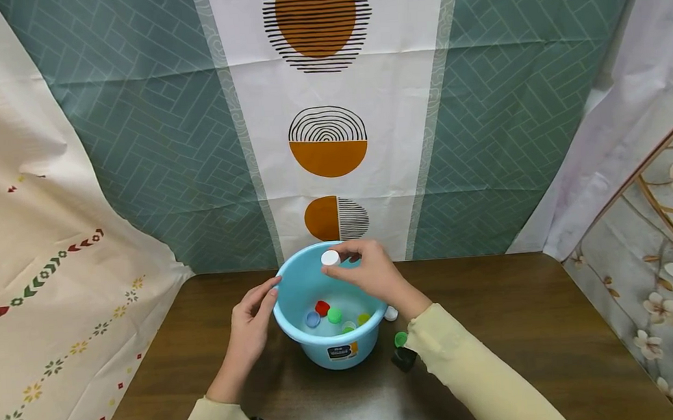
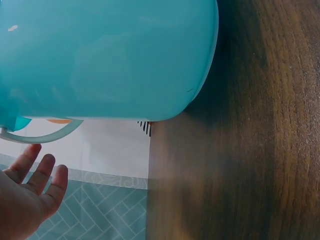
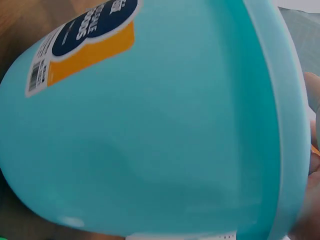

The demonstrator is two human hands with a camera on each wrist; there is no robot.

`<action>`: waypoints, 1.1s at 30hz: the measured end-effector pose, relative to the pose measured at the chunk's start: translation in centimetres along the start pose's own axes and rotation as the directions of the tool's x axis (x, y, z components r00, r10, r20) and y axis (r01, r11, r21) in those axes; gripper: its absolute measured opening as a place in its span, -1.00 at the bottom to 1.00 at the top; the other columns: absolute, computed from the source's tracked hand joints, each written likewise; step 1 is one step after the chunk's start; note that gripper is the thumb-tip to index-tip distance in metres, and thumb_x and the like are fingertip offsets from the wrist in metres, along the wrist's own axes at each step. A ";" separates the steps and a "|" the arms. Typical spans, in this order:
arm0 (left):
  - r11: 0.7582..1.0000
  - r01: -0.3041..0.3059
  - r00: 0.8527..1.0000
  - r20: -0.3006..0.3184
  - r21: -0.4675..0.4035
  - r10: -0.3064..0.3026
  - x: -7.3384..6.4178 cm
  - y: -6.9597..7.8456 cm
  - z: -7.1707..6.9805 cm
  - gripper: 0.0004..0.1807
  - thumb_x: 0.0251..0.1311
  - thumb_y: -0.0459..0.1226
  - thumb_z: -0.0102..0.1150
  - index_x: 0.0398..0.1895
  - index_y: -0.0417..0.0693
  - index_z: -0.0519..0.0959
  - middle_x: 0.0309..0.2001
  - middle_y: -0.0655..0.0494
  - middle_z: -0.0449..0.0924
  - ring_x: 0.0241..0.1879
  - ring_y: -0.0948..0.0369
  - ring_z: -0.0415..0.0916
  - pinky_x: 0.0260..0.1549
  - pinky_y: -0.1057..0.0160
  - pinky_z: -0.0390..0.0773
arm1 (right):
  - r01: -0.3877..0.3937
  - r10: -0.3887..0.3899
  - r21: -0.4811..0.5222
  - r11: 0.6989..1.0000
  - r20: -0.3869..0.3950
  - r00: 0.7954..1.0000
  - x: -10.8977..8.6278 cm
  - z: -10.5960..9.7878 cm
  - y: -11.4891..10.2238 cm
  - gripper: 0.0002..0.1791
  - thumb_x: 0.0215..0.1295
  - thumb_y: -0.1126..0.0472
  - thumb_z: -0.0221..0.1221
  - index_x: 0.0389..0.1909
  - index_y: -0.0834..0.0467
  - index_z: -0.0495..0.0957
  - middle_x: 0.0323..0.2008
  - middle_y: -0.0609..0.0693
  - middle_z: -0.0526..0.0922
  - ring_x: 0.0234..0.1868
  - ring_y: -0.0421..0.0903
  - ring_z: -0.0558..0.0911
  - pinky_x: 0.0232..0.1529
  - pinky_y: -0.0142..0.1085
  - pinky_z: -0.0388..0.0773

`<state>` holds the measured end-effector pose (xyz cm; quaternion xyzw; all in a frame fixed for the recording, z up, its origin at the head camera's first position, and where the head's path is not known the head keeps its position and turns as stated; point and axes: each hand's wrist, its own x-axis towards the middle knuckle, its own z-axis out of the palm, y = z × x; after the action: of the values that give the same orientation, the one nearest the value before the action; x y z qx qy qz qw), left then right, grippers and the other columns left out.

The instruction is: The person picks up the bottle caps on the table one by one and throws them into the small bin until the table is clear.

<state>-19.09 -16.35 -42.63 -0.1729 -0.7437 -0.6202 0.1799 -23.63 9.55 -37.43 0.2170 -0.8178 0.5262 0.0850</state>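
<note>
A light-blue plastic tub (image 1: pixel 342 359) stands upright on the wooden table. Above its opening my right hand (image 1: pixel 370 271) pinches a white bottle cap (image 1: pixel 331 258) between thumb and fingers. My left hand (image 1: pixel 249 320) is at the tub's left rim, its fingertips touching there; in the left wrist view, the left fingers (image 2: pixel 41 175) are spread loosely beside the rim. Inside the tub lie several caps, among them a red cap (image 1: pixel 322 308), a blue cap (image 1: pixel 312 319), a green cap (image 1: pixel 335 315) and a yellow cap (image 1: pixel 363 318).
Right of the tub, a white cap (image 1: pixel 390 313) and a green cap (image 1: pixel 401 339) lie on the table (image 1: pixel 497 329), partly hidden by the right arm. A patterned curtain (image 1: pixel 328 87) hangs behind the table's back edge. Printed cloths hang at both sides.
</note>
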 end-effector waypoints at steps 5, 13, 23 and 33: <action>1.000 0.011 1.000 0.002 0.003 -0.011 0.0 0.3 0.0 -0.68 0.38 -0.37 0.10 0.15 -0.26 0.58 0.08 -0.19 0.55 0.07 0.04 0.52 -0.08 0.41 0.53 | -0.008 0.008 0.001 1.000 0.020 1.000 0.2 0.7 -0.4 -0.62 0.08 -0.09 0.43 -0.11 -0.01 0.71 -0.28 -0.19 0.65 -0.14 0.00 0.58 -0.06 -0.08 0.55; 0.999 0.037 0.999 -0.006 0.011 -0.037 0.2 0.6 0.1 -0.69 0.38 -0.36 0.11 0.13 -0.27 0.58 0.07 -0.17 0.56 0.08 0.03 0.52 -0.05 0.38 0.54 | -0.024 0.024 -0.016 1.000 0.034 0.999 0.4 1.4 -0.8 -0.60 0.08 -0.13 0.42 -0.09 -0.05 0.71 -0.23 -0.26 0.65 -0.13 -0.09 0.56 -0.08 -0.22 0.53; 1.000 0.001 1.000 -0.003 0.012 -0.001 0.2 -0.1 -0.1 -0.68 0.38 -0.37 0.11 0.15 -0.24 0.58 0.08 -0.17 0.56 0.07 0.06 0.53 -0.08 0.41 0.53 | -0.026 0.027 -0.023 0.999 0.056 0.998 0.4 1.4 -0.7 -0.52 0.08 -0.18 0.41 -0.03 -0.03 0.70 -0.19 -0.26 0.66 -0.09 -0.10 0.57 -0.05 -0.21 0.51; 1.000 0.012 1.000 -0.008 0.006 -0.012 0.2 0.3 0.0 -0.69 0.38 -0.37 0.11 0.13 -0.28 0.58 0.06 -0.19 0.56 0.06 0.00 0.53 -0.08 0.40 0.54 | -0.080 0.080 -0.026 0.996 0.022 0.997 0.2 1.0 -0.7 -0.51 0.04 -0.22 0.41 -0.03 -0.08 0.69 -0.12 -0.28 0.64 -0.06 -0.19 0.52 -0.01 -0.14 0.49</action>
<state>-19.13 -16.31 -42.29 -0.1657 -0.7458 -0.6197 0.1797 -23.38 8.34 -37.18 0.1890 -0.8332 0.5164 0.0573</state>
